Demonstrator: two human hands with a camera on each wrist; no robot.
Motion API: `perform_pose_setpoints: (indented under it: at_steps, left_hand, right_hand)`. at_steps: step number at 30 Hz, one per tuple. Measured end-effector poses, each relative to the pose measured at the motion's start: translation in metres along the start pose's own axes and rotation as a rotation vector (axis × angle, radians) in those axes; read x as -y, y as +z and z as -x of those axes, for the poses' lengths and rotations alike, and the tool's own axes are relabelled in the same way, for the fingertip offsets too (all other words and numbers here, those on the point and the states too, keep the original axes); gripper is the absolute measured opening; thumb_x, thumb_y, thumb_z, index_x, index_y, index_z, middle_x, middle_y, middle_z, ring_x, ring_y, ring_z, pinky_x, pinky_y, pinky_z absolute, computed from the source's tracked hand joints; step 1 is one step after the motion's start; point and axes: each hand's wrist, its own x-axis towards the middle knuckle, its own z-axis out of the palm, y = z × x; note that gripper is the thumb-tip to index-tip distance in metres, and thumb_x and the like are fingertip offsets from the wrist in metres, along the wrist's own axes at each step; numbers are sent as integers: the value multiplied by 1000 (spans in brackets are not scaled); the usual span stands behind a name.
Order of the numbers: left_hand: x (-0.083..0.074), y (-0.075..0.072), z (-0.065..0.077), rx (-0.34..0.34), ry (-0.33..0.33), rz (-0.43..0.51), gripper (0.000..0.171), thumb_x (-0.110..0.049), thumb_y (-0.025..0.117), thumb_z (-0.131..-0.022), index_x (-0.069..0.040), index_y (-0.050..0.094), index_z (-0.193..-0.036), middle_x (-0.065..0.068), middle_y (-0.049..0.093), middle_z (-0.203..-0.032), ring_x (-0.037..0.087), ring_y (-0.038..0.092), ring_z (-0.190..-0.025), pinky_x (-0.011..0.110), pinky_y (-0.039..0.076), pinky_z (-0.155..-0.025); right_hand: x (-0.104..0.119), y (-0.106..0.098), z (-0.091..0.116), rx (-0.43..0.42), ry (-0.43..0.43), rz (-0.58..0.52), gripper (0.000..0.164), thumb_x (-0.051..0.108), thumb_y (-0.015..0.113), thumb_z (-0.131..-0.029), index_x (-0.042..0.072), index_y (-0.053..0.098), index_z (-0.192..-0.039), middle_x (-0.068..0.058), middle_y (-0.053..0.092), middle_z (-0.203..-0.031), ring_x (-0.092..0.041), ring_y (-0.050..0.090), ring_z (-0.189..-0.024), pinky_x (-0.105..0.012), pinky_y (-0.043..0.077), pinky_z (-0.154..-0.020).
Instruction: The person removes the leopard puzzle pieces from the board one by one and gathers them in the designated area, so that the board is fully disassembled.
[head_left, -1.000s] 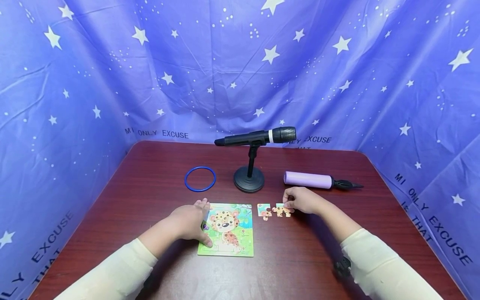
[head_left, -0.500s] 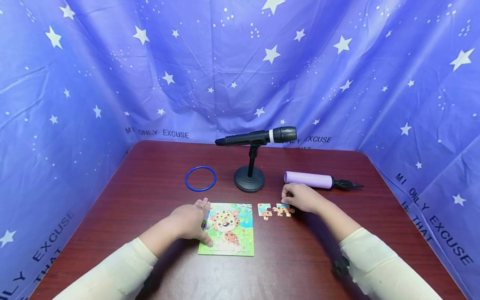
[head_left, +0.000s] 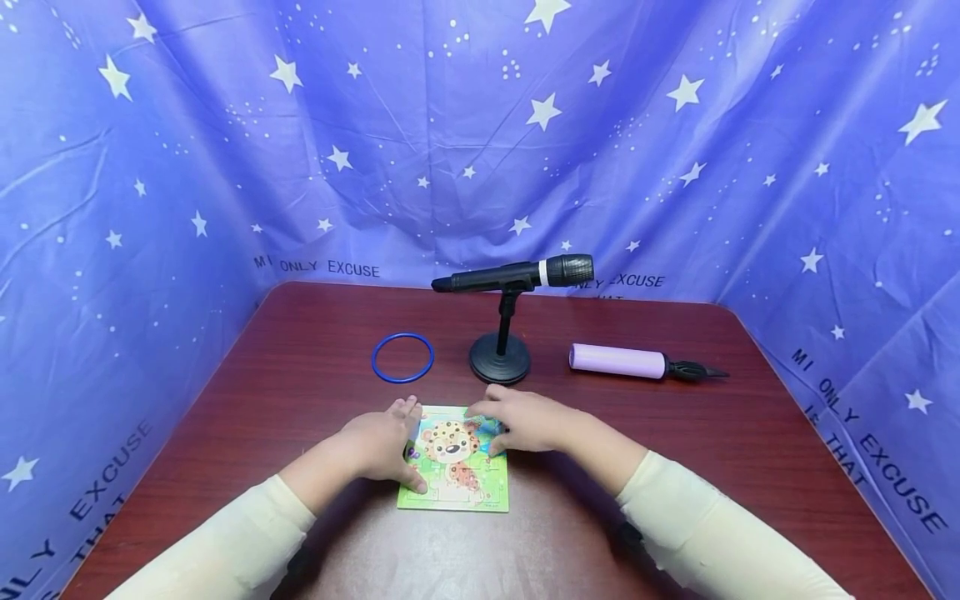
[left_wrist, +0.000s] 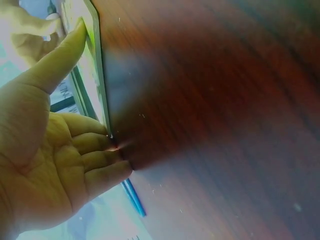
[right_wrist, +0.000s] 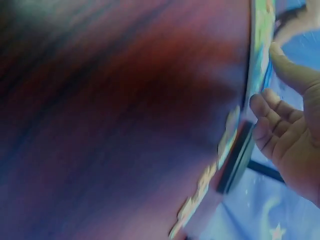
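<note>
A square jigsaw puzzle (head_left: 453, 502) with a spotted cartoon leopard lies flat on the table in the head view. At its left edge rests my left hand (head_left: 381, 442), thumb on the picture and fingers extended beside the far left corner. My right hand (head_left: 531, 419) reaches over the upper right corner, with its thumb at the board in the right wrist view. No piece shows in its fingers, which are loosely bent. Loose jigsaw pieces (right_wrist: 200, 185) lie on the table near that hand in the right wrist view; in the head view the right hand and forearm hide them.
Behind the puzzle stands a black microphone (head_left: 517, 273) on a round-based stand (head_left: 499, 360). A blue ring (head_left: 402, 357) lies left of it, and a lilac hand pump (head_left: 618, 361) to the right. Starry curtains (head_left: 480, 125) enclose the dark red table (head_left: 315, 333).
My right hand has let go of the loose jigsaw pieces and moved left, onto the puzzle's upper right corner. My left hand has stayed at the puzzle's left edge.
</note>
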Motion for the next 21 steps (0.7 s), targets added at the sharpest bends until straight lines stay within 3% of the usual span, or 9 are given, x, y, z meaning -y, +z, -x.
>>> perform_pose_setpoints:
  at_steps: [3,6,8,10,12,14,16,21]
  left_hand:
    - [-1,1,2,-18,-5,-3,125,-70,79,-62,1,28,-153,18,24,-161,33,25,-148,48,34,-115]
    - [-5,1,4,-67,46,-35,120,-65,81,-64,-2,31,-153,17,25,-161,34,25,-148,48,32,-116]
    - [-10,2,5,-96,143,-68,106,-54,83,-70,-6,36,-152,13,31,-159,32,28,-147,47,34,-115]
    - [-16,2,5,-113,287,-120,86,-37,82,-76,-11,44,-149,7,39,-156,26,34,-145,43,40,-111]
    - [-21,3,6,-110,425,-180,67,-19,75,-82,-18,51,-145,-1,46,-152,20,40,-142,39,47,-104]
    - [-26,4,7,-94,515,-212,60,-8,69,-84,-22,56,-141,-6,50,-148,14,45,-138,35,51,-100]
    - [-29,4,8,-63,546,-223,56,-5,64,-87,-24,57,-140,-8,51,-147,11,46,-137,34,50,-100]
    - [-32,1,9,-9,533,-159,52,-9,64,-90,-25,57,-140,-7,50,-147,11,47,-136,36,45,-107]
  right_hand:
    - [7,4,-6,39,-3,54,51,39,75,-85,35,59,-133,8,49,-108,-6,52,-86,-28,49,-79]
    - [8,6,-9,47,-1,82,49,40,76,-84,35,61,-130,9,48,-106,-6,52,-88,-27,49,-79]
    - [8,7,-9,47,1,86,50,40,76,-83,34,61,-130,9,48,-107,-7,54,-91,-28,49,-82]
    - [7,7,-9,46,-1,83,50,40,76,-83,33,60,-131,8,49,-109,-8,56,-94,-29,50,-83]
    - [7,7,-9,45,3,73,53,40,76,-83,31,58,-132,6,49,-111,-10,57,-95,-30,51,-84]
    - [6,6,-9,45,11,70,57,42,76,-83,30,56,-135,5,48,-112,-11,58,-95,-31,51,-84]
    - [7,5,-9,46,17,74,61,43,76,-82,29,54,-137,3,48,-113,-11,58,-93,-31,51,-83]
    - [5,1,-10,48,0,132,58,50,74,-80,31,58,-133,4,49,-109,-12,57,-91,-32,52,-82]
